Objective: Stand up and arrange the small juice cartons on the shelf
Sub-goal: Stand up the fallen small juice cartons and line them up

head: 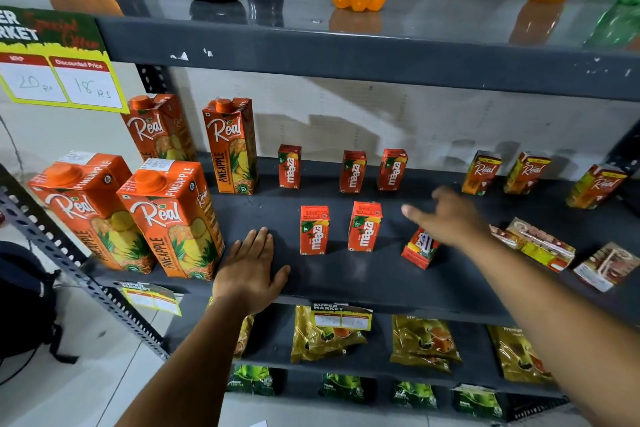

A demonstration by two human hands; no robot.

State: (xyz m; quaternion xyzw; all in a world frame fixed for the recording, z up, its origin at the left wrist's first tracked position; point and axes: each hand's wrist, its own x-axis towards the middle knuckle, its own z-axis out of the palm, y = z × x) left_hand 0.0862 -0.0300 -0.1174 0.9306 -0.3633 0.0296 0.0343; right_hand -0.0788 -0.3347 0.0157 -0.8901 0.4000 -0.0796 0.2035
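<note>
Five small red cardboard Maaza cartons (pixel 314 229) are standing upright on the dark grey metal shelf (pixel 346 281), while a sixth small red carton (pixel 420 248) is leaning tilted at about three o'clock from them, directly under the right hand (pixel 450 215). That hand is blurring above it, fingers spread and gripping nothing. The left hand (pixel 251 263) is lying flat on the shelf edge at seven o'clock, fingers apart. Judging by the smooth, slick shelf surface and light boxy cartons, a careless sweep is likely to be toppling neighbours. Two flattened yellow-red cartons (pixel 535 244) are lying farther right.
</note>
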